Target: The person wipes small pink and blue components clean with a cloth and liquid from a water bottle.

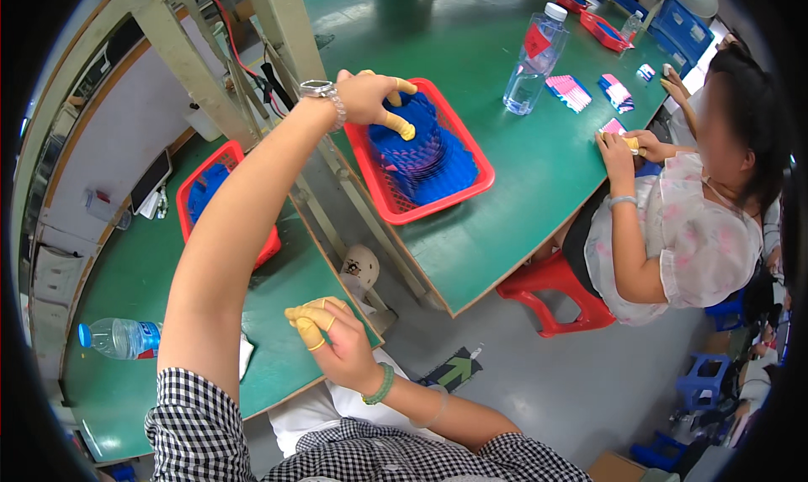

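My left hand (369, 100), with yellow finger covers and a watch at the wrist, reaches over a red plastic basket (481, 182). Its thumb and fingers are spread apart at the far end of a layered stack of blue pieces (412, 145); I see nothing gripped between them. The pieces' exact kind cannot be made out. Low in front of my body, above the near table's edge, my right hand (337, 343) is closed. Yellow covers sit on its curled fingers, and a green bead bracelet rings the wrist. Whatever lies inside those fingers, if anything, is hidden.
A second red basket (271, 248) with blue pieces stands beneath my left forearm. Bottles stand on the far table (526, 70) and lie on the near one (122, 339). Metal posts (290, 28) rise beside the tables. A co-worker (673, 221) sits right on a red stool (560, 293).
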`<state>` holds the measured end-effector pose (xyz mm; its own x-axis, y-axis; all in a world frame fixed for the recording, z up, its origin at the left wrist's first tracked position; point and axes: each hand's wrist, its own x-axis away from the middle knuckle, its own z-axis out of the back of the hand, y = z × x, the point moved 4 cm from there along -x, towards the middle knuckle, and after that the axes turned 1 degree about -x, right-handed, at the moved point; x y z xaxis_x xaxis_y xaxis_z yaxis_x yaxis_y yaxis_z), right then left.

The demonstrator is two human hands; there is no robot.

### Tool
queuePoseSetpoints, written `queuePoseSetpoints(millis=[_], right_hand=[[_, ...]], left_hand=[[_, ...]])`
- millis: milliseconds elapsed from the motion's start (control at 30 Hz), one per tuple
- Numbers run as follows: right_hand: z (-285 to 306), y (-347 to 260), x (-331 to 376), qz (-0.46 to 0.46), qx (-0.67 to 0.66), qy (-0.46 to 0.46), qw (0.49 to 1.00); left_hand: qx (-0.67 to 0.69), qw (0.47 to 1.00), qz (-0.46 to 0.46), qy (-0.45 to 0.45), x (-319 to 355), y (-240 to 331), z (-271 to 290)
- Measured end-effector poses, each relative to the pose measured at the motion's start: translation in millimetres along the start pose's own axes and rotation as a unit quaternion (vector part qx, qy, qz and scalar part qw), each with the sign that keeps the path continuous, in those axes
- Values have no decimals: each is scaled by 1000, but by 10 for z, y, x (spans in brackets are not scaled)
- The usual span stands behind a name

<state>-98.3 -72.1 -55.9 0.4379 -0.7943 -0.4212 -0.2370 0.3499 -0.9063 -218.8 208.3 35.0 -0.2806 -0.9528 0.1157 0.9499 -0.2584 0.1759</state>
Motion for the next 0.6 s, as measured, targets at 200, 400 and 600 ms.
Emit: queuePoseSetpoints(millis=[200,400,600], right_hand=[[-56,-5,-20,16,-4,-3,1000],[-35,16,16,20,3,5,1000],[-47,-1,5,15,1,-7,1000]], left_hand=[[-10,1000,0,-11,114,41,57],[-132,989,-70,-1,67,425,3],[-165,985,-54,-6,129,395,-12]])
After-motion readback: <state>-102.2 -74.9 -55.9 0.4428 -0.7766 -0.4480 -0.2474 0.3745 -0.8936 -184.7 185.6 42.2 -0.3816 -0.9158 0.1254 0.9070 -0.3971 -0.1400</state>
